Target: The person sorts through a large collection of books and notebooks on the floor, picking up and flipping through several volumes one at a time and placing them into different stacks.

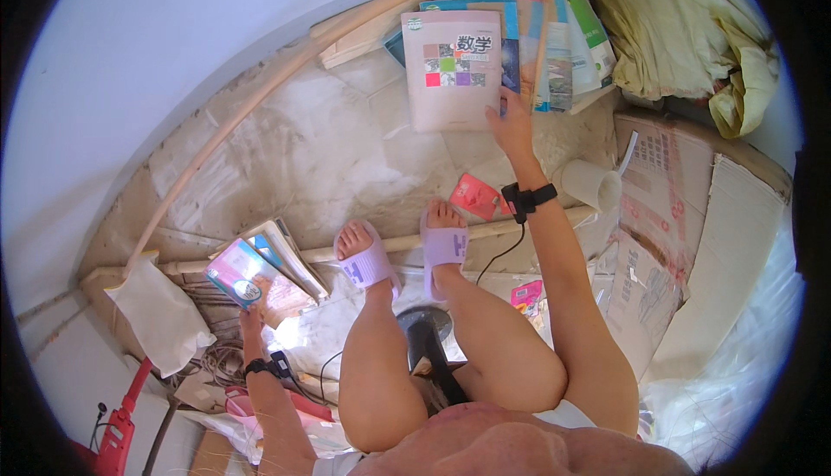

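Note:
My right hand (514,119) grips the lower right edge of a pale pink textbook (452,109), whose cover bears writing and a grid of coloured squares. Behind that book is a fanned pile of textbooks (558,41) with blue, orange and green covers. Low on the left, my left hand (252,320) holds the bottom edge of a pink and blue textbook (230,268). This one lies tilted over a smaller stack of books (292,262); bright light washes out its lower corner. Each wrist wears a black strap with a small device.
A wooden pole (224,142) slants along the wall. On the right are a yellowish sack (662,28), cardboard boxes (669,171) and a white cylinder (587,184). A red packet (477,195) lies near my slippered feet (445,242). At left sits a white bag (159,314).

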The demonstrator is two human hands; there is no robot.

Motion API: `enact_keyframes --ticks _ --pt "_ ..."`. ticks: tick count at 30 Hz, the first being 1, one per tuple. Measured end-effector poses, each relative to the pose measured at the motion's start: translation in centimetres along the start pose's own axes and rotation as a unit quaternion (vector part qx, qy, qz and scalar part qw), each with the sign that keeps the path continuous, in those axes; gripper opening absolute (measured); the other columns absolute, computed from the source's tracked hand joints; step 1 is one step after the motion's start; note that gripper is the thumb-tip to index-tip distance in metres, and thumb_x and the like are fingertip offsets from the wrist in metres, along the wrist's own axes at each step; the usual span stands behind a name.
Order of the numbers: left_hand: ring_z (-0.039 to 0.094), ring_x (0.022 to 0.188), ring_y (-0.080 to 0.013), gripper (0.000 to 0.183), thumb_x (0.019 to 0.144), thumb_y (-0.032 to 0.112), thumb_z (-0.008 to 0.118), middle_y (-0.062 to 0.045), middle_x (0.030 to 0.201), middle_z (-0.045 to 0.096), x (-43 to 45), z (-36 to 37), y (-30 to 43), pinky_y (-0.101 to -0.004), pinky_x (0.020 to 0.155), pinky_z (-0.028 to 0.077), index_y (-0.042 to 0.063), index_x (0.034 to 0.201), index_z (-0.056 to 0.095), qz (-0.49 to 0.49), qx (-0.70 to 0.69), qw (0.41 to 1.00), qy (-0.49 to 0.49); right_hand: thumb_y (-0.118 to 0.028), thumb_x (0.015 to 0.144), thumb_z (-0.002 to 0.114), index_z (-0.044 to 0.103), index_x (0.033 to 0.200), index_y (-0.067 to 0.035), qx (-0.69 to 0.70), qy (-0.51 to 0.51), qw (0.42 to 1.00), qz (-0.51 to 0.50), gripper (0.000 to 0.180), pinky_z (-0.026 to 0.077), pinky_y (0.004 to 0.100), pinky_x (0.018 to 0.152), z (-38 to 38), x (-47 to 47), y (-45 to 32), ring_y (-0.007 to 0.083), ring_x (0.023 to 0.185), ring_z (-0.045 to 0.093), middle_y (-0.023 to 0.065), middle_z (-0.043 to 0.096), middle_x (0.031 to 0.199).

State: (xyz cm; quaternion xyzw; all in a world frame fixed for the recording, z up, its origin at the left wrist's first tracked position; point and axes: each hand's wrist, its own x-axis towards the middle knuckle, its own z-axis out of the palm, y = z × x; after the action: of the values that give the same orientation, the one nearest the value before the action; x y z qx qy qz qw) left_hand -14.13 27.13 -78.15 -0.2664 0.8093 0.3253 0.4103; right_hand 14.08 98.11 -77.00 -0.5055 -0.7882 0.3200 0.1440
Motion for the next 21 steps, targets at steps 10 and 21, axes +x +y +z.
enact_keyframes --ticks 10,21 --pt "0.044 0.120 -0.0371 0.051 0.081 0.006 0.068 -0.021 0.130 0.048 -4.0 6.2 5.6 -0.0444 0.103 0.035 -0.004 0.126 0.047 0.435 0.247 0.790 0.355 -0.019 0.069 0.076 0.050 0.119 -0.004 -0.089 0.047 0.993 0.058 0.059 0.050 0.0430 0.076 2.2 1.3 -1.6 0.0359 0.086 0.063 0.0159 0.065 0.092" --pt "0.050 0.122 -0.0264 0.051 0.094 0.022 0.057 -0.021 0.131 0.051 -11.7 30.2 26.1 -0.0342 0.100 0.040 -0.007 0.133 0.042 0.414 0.026 0.869 -0.270 -0.021 0.085 0.064 0.064 0.108 0.002 0.317 -0.216 0.898 0.216 0.032 0.048 0.0263 0.067 -0.9 -1.4 -4.8 0.0105 0.077 0.060 0.0041 0.067 0.094"
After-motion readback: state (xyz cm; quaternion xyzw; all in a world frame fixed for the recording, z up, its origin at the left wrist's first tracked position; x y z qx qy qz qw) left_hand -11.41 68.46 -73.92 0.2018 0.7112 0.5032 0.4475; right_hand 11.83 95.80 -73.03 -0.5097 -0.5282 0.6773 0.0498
